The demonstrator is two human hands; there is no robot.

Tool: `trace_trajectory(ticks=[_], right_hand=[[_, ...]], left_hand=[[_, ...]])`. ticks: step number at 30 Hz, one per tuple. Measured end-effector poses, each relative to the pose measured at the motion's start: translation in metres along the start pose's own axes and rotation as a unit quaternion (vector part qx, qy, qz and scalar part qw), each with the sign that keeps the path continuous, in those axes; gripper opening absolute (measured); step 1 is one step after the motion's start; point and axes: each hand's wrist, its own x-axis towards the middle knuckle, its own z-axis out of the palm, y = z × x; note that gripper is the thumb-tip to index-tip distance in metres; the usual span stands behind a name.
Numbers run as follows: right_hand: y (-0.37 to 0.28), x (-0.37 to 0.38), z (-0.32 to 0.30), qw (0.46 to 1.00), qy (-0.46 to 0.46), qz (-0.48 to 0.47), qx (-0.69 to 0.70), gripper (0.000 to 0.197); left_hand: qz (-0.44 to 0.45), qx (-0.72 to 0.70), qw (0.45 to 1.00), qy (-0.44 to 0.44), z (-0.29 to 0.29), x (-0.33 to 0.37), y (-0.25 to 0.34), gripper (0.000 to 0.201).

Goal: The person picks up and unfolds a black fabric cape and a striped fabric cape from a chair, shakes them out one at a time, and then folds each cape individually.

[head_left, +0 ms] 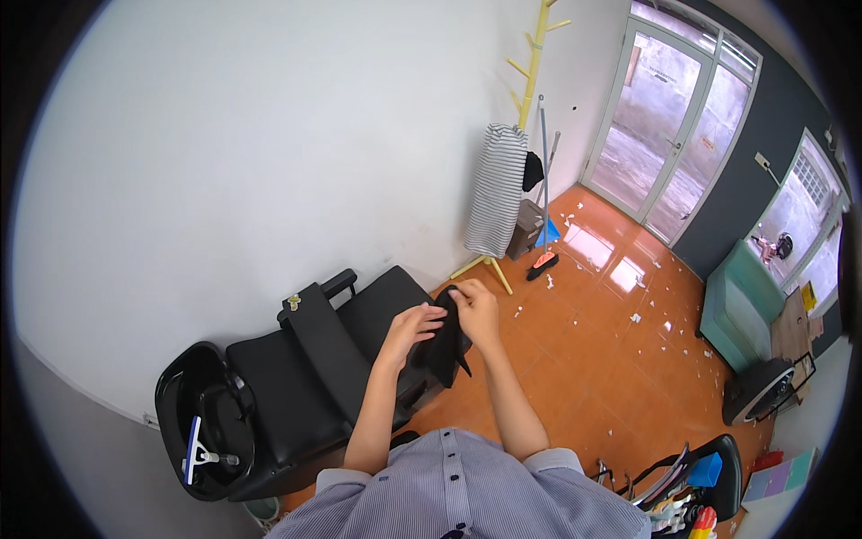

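In front of me, a black piece of cloth (442, 357) hangs down, and its exact kind cannot be made out. My right hand (478, 310) pinches its upper edge between thumb and fingers. The fingers of my left hand (415, 332) are stretched out and slightly apart, with their tips against the cloth's left side; the left thumb is hidden. Beneath the cloth is the foot end of a black padded shampoo chair (287, 395). Its black wash basin (171, 395) is at the left, with a white and blue squeegee (194, 449) lying in it.
A yellow coat stand (532, 81) holds a striped cloth (496, 189) by the wall. Near it are a brown bin (526, 229) and a broom (542, 265). White scraps litter the orange tile floor (575, 359). A green armchair (741, 305), black fan (759, 393) and loaded trolley (687, 485) stand right.
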Motion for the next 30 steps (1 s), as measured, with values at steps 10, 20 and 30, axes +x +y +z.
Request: trace_trajectory(ticks=[10, 20, 30], right_hand=[[-0.019, 0.055, -0.025, 0.968, -0.077, 0.021, 0.240, 0.013], [0.006, 0.082, -0.083, 0.998, 0.020, -0.004, 0.057, 0.024], [-0.001, 0.077, -0.122, 0.986, -0.142, -0.035, 0.075, 0.025]], left_hand=[[0.269, 0.470, 0.816, 0.202, -0.019, 0.018, -0.068, 0.027], [0.305, 0.525, 0.780, 0.153, -0.085, 0.025, -0.006, 0.024], [0.327, 0.368, 0.869, 0.054, -0.118, 0.013, 0.104, 0.021]])
